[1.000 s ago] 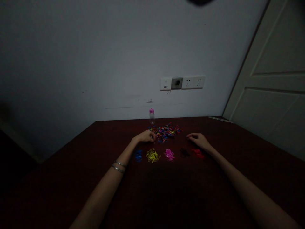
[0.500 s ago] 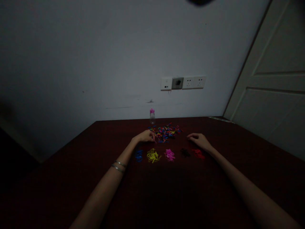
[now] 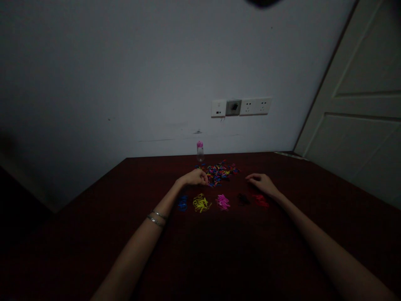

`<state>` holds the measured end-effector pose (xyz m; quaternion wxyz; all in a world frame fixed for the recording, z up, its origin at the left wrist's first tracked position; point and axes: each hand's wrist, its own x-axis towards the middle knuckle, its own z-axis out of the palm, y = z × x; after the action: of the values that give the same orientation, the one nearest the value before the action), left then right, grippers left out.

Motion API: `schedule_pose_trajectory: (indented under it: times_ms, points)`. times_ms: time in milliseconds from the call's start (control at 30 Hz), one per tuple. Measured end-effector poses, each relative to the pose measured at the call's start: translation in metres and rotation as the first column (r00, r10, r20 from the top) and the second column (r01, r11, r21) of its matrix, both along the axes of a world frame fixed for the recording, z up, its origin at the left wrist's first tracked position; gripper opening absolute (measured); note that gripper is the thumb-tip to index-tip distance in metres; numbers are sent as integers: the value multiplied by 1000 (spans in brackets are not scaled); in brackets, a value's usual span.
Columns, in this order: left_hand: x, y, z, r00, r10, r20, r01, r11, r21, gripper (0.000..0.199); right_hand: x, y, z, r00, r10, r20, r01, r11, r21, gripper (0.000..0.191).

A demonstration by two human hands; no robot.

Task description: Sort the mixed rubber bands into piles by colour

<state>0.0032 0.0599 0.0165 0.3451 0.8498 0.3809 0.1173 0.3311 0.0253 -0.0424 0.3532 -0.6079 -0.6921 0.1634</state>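
Observation:
Small, thin elastic bands in mixed colours lie in a loose pile (image 3: 221,172) toward the back of the table. At the pile's left edge is my left hand (image 3: 197,177), with its fingers bent and pinched together; whatever is between the fingertips is too small to make out. My right hand (image 3: 262,183) rests on the table to the right of the pile, fingers stretched loosely, holding nothing visible. In a row nearer me are blue bands (image 3: 182,203), yellow bands (image 3: 201,203), pink bands (image 3: 222,202), black bands (image 3: 243,199) and red bands (image 3: 260,200).
A clear bottle with a pink top (image 3: 200,152) stands behind the pile, near the wall. Wall sockets (image 3: 255,106) are above the dark red table (image 3: 125,192). A pale panelled door (image 3: 354,108) is at the right. The light is dim.
My left hand has shifted slightly right, closer against the mixed pile. My right hand and the sorted groups of bands look the same.

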Motion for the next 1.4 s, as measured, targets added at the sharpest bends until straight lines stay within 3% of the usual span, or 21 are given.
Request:
schedule_pose_trajectory:
  times_ms: [400, 700, 800, 933, 1000, 1133, 1267, 1400]
  points:
    - [29, -24, 2, 985, -170, -39, 166, 981, -104, 17, 2, 2, -4, 1000, 10, -17, -10, 1000, -11, 26]
    - [29, -20, -8, 982, -190, -9, 187, 974, -128, 17, 1, 2, -5, 1000, 5, -23, -5, 1000, 1, 24]
    - [22, -13, -8, 993, -109, 40, 112, 991, -73, 19, 0, 1, -4, 1000, 7, -4, -7, 1000, 2, 25]
    - [4, 3, -7, 971, 134, 201, -138, 990, 8, 22, -1, 1, -4, 1000, 1, 27, -1, 1000, 18, 25]
    - [-10, 13, -9, 907, 296, 300, -325, 944, 50, 24, -2, 1, -3, 999, -4, 46, 4, 1000, 13, 26]
    - [-44, 36, -21, 700, 540, 468, -645, 759, 88, 24, -7, -1, 0, 993, -13, 119, 12, 1000, 9, 26]
    - [-74, 51, -39, 544, 643, 540, -776, 630, 32, 22, -23, -9, 8, 963, -40, 265, 15, 995, 94, 25]
    - [-91, 53, -52, 439, 714, 546, -838, 545, -39, 21, -41, -15, 15, 915, 75, 395, -149, 976, 159, 25]
